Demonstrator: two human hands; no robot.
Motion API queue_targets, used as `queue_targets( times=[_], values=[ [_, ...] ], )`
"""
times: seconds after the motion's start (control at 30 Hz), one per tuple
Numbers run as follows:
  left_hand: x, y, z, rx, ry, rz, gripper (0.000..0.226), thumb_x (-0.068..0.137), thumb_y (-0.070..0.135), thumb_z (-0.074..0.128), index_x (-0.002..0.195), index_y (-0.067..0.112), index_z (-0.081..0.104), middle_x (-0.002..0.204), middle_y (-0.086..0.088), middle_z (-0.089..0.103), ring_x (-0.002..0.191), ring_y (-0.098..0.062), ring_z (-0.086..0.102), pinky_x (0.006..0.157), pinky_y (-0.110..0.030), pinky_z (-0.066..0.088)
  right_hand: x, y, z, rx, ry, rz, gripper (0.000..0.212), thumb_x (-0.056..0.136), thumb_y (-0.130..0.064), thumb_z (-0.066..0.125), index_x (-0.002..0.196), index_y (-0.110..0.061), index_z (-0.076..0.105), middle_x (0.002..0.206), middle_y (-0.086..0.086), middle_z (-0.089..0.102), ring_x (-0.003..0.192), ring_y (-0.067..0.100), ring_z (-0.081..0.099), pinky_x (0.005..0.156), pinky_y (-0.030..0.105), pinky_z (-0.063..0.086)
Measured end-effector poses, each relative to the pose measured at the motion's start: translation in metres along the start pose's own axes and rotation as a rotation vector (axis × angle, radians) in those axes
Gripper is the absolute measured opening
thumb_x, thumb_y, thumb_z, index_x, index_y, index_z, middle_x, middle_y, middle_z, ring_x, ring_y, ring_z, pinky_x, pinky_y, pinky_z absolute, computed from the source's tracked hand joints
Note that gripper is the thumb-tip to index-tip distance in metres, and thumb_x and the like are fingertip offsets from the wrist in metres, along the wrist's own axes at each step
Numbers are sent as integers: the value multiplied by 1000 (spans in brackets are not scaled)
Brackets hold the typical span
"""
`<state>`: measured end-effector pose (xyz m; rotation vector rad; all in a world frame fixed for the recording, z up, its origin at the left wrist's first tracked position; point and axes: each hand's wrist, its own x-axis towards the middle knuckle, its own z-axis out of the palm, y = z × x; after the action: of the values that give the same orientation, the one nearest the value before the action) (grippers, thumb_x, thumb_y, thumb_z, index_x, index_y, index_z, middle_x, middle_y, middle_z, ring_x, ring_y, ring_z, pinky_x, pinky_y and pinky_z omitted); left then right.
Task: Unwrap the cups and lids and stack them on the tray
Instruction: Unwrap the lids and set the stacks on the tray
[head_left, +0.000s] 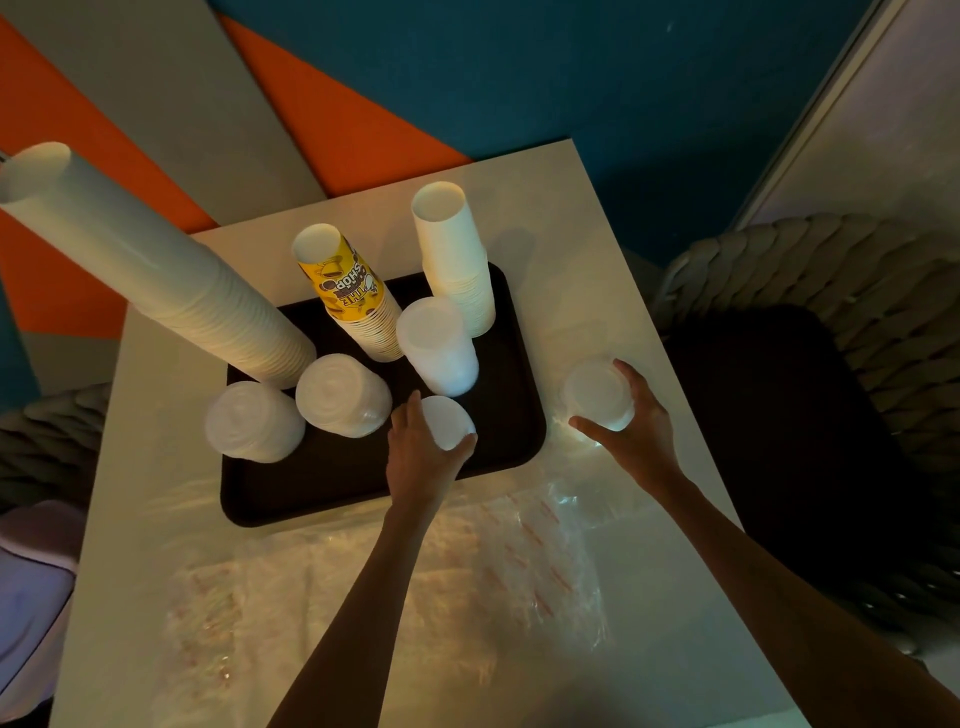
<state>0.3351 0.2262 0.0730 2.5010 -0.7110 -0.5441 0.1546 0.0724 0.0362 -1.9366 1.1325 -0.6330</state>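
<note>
Viewed from above, a dark tray (511, 441) lies on a white table (561, 218). Along the tray's far side we see three stacks of cups, narrow ends up: a tall white stack (130, 254) at the left, a yellow printed stack (345, 291) in the middle and a shorter white stack (457, 260) at the right. Just in front of the shorter white stack stands a tall stack of cloudy lids (439, 345). Two lower lid stacks sit toward the left, one (343, 395) on the tray and one (254, 421) at its left edge. The left hand (421, 457) is over the middle of the tray, fingers and thumb curled round a short lid stack (448, 428) that is just in front of the tall stack of cloudy lids. We cannot tell whether this short stack rests on the tray or is held above it. The right hand (636, 431) is on the table just beside the tray's right edge, thumb and fingers wrapped round another lid stack (597, 397), which is off the tray. Crumpled clear wrappers (415, 582) with red print lie on the table in front of the tray, between the forearms. A woven chair (831, 270) with a dark cushion stands to the right of the table.
</note>
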Motion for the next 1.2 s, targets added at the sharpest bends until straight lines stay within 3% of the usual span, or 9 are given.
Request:
queue_targets(
  times=[0.4, 0.53, 0.6, 0.7, 0.77, 0.9, 0.97, 1.1, 1.2],
  values=[
    [0, -3, 2, 100, -58, 55, 97, 75, 30, 78, 148, 11, 18, 146, -11, 29, 133, -30, 34, 98, -42, 42, 0, -1, -1, 8, 6, -15, 86, 63, -26, 87, 135, -6, 45, 134, 12, 53, 122, 28, 51, 97, 28, 37],
    [-2, 0, 4, 178, 16, 56, 103, 69, 41, 81, 148, 10, 21, 145, -14, 32, 135, -32, 31, 107, -52, 30, 1, 0, -1, -6, 0, -3, 98, 60, -30, 88, 141, -7, 37, 137, 13, 51, 123, 32, 51, 100, 41, 43],
    [-10, 9, 4, 143, 151, 95, 95, 69, 43, 80, 144, 9, 31, 142, -15, 38, 133, -33, 34, 107, -54, 31, 1, -1, -2, -12, -3, 7, 106, 57, -33, 88, 143, -9, 32, 140, 13, 47, 125, 32, 49, 100, 47, 44],
    [-24, 37, 5, -53, 278, 281, 62, 78, 27, 75, 130, 6, 49, 129, -16, 51, 119, -28, 48, 96, -42, 43, 0, -3, -5, -25, 23, -13, 112, 52, -39, 89, 144, -10, 31, 143, 13, 42, 130, 32, 43, 101, 49, 42],
    [-28, 61, 9, -217, 155, 322, 44, 86, 18, 68, 126, 7, 54, 121, -11, 57, 107, -17, 54, 88, -29, 49, -2, -4, -8, -32, 55, -24, 113, 50, -41, 90, 143, -9, 34, 141, 14, 43, 128, 31, 44, 99, 48, 43],
    [-15, 102, 22, -442, -94, 145, 36, 93, 15, 56, 127, 5, 53, 116, -7, 60, 97, -7, 55, 72, -1, 41, -2, -5, -11, -42, 105, -47, 109, 47, -42, 91, 137, -7, 42, 131, 15, 51, 117, 30, 52, 91, 47, 51],
    [-8, 115, 29, -467, -163, 60, 37, 96, 17, 53, 129, 3, 50, 116, -6, 59, 101, -9, 55, 73, -5, 39, -2, -5, -9, -61, 117, -80, 107, 47, -43, 91, 135, -5, 44, 126, 16, 55, 111, 31, 56, 87, 47, 54],
    [3, 128, 45, -411, -283, -28, 46, 97, 23, 50, 137, 2, 41, 132, -14, 55, 119, -25, 53, 90, -27, 42, -3, 0, -5, -83, 136, -116, 102, 51, -43, 90, 133, -12, 39, 123, 18, 59, 106, 33, 60, 82, 45, 55],
    [6, 131, 54, -363, -335, -68, 51, 97, 25, 50, 142, 3, 35, 136, -15, 51, 123, -25, 51, 87, -24, 39, -2, 4, -1, -83, 134, -103, 99, 55, -41, 89, 135, -6, 41, 123, 18, 59, 105, 32, 62, 82, 46, 56]
  ],
)
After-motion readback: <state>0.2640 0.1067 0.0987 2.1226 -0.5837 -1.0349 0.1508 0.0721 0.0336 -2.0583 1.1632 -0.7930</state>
